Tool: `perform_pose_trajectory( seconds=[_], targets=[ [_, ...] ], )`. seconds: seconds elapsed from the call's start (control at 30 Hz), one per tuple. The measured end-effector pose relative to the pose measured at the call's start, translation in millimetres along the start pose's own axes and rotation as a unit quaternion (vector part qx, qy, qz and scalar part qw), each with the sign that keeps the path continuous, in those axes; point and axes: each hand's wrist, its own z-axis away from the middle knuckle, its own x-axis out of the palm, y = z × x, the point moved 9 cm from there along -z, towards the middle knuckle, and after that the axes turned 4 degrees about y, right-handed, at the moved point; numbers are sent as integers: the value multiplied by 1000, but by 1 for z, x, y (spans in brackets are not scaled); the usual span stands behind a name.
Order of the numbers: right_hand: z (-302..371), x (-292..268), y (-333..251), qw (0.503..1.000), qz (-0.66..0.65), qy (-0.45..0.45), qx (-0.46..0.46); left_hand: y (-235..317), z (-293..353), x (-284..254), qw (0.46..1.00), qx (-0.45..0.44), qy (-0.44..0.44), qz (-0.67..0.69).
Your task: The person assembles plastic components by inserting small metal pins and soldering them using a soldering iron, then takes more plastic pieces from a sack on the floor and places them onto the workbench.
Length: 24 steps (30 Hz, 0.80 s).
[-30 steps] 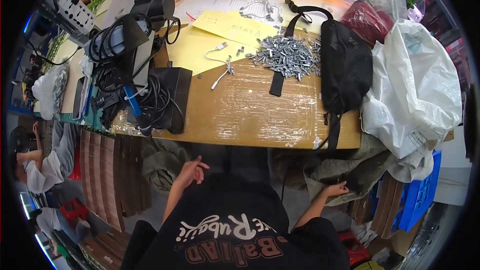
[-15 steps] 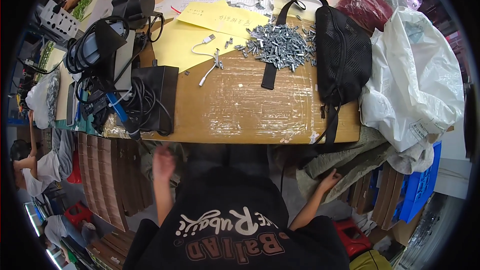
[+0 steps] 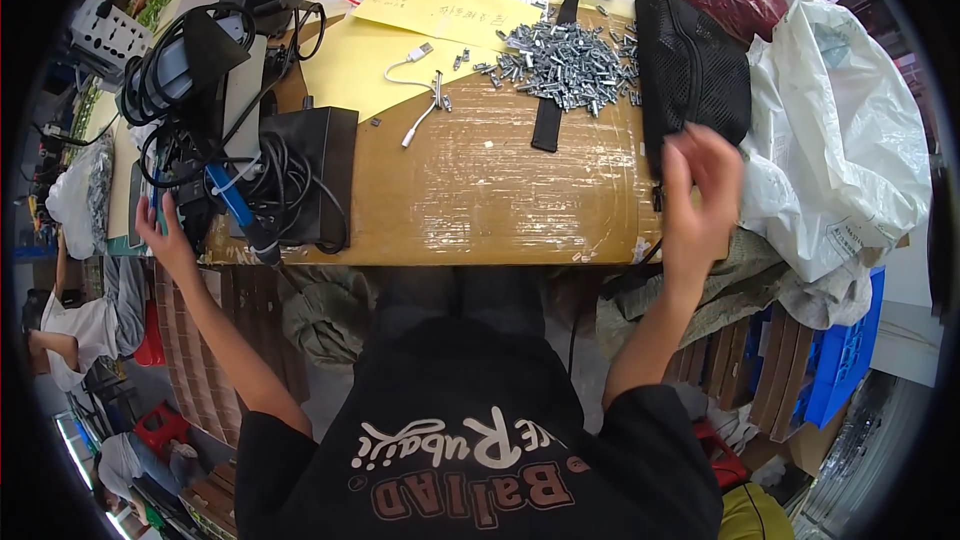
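Note:
My left hand [image 3: 167, 234] is at the table's left front edge, fingers apart, next to a dark flat object [image 3: 152, 183] on the green mat. Whether it touches that object I cannot make out. Blurred by motion, my right hand [image 3: 703, 190] is raised over the lower end of a black mesh waist bag [image 3: 694, 65]; its fingers are smeared. Left of the bag lies a heap of small metal connector parts [image 3: 575, 68], with a black strap end [image 3: 545, 125] beneath. A short white USB cable [image 3: 408, 62] rests partly on yellow paper [image 3: 365, 80].
A black box [image 3: 318, 155] with coiled black cables and a blue-handled tool [image 3: 232, 202] stands at the left. Farther left is a white power strip [image 3: 105, 35]. A white plastic bag [image 3: 840, 140] bulges at the right, above a blue crate [image 3: 845, 350]. Other people sit at far left.
Both hands have come up from below the table edge. The left has swung out to the far left; the right has left the grey-green cloth and moved up over the waist bag.

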Motion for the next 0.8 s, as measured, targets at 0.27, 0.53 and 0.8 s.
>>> perform_pose_trajectory(
  seconds=[0.27, 0.53, 0.8],
  targets=[
    [-72, 114, 43, 966, 142, -215, -26, -27, 9, 25, 987, -105, -58, 104],
    [-39, 157, 17, 955, 179, -199, -129, -41, 4, 17, 972, -162, -51, 159],
    [-38, 167, 17, 937, 260, -140, -189, -46, -11, 27, 894, -263, -80, 353]
  ],
)
